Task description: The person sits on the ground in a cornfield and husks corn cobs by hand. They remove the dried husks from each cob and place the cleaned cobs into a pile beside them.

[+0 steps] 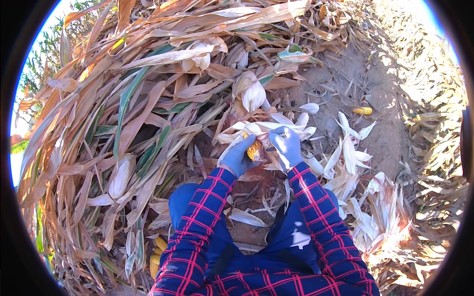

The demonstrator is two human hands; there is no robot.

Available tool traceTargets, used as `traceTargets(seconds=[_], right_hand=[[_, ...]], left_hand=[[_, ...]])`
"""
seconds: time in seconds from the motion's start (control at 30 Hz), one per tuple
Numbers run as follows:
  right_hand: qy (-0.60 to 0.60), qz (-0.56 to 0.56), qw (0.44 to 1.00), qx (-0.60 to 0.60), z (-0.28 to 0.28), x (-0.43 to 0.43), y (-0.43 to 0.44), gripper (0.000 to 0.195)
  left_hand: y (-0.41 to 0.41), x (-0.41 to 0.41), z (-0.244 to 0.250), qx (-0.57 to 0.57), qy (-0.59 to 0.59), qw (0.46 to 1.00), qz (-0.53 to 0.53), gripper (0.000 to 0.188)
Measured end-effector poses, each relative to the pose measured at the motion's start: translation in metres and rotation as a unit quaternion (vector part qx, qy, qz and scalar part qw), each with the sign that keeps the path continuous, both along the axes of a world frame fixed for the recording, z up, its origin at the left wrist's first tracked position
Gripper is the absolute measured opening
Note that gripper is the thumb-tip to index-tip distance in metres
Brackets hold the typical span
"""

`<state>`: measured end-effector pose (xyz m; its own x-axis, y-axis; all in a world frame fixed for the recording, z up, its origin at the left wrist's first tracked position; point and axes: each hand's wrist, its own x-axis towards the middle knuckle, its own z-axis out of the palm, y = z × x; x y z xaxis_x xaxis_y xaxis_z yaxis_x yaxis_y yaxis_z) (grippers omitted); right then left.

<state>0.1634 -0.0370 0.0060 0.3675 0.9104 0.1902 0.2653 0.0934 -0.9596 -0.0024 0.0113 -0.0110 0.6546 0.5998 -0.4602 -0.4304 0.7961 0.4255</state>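
Observation:
My left hand (237,155), in a grey glove, is wrapped around a yellow ear of corn (254,151) in front of my knees. Part of the ear's kernels show between the glove and the peeled-back husk. Beside it, my right hand (287,148), gloved too, grips pale husk leaves (261,127) that spread out behind both hands. A small dark piece shows at the right hand's inner edge; what it is, I cannot tell. The ear's far end is partly hidden by husk and fingers.
Dry corn stalks (148,92) are heaped ahead and to the left, with husked ears (122,175) among them. Stripped husks (348,159) lie at right. One bare yellow cob (362,110) rests on the soil; several yellow ears (155,261) lie by my left elbow.

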Motion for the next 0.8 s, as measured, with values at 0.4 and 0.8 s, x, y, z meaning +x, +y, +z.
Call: traceTargets(seconds=[0.4,0.8], right_hand=[[0.016,0.049,0.995,-0.089,0.022,-0.026,0.000,0.029],[0.344,-0.011,0.939,0.022,0.007,0.010,0.014,0.020]], left_hand=[[-0.005,0.002,0.001,0.014,0.033,0.999,-0.022,0.037],[-0.002,0.005,0.008,0.136,0.010,0.980,-0.142,0.061]])
